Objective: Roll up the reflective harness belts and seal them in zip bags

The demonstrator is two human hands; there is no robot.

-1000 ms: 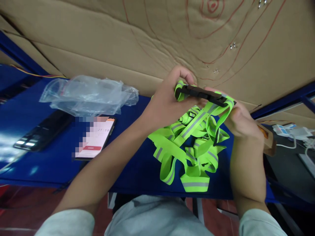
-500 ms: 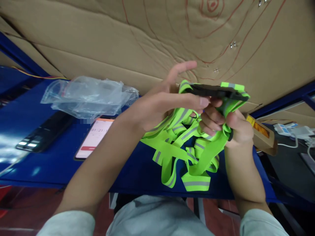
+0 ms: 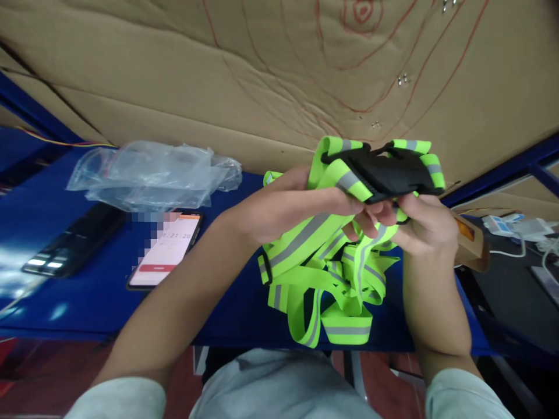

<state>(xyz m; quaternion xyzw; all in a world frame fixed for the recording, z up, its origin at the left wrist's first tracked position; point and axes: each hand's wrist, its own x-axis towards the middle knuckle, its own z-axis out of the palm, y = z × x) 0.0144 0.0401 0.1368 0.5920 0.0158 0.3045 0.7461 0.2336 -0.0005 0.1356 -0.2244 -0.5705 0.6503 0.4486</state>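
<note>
Neon green webbing straps [image 3: 301,250] with grey reflective stripes are gathered in front of me, partly raised and partly lying in loops on the blue table. Near the top of the bundle is a wide black plastic buckle [image 3: 388,171], with green strap ends threaded at both sides. My left hand [image 3: 301,203] reaches under the buckle's left part, its thumb along the strap and its other fingers partly hidden. On the other side my right hand [image 3: 423,224] pinches the buckle's lower right edge and a strap. A small black slider [image 3: 265,268] sits on a strap at the left.
Clear plastic bags [image 3: 152,174] lie at the back left. A lit phone [image 3: 168,250] shows a timer, with a dark phone [image 3: 74,241] beside it. Right of my hand are a cardboard box [image 3: 474,244] and white adapters [image 3: 515,227]. A cardboard sheet [image 3: 174,75] stands behind.
The buckle has tilted so its broad face shows. My left hand's raised finger has come down, and that hand has closed in under the buckle and strap.
</note>
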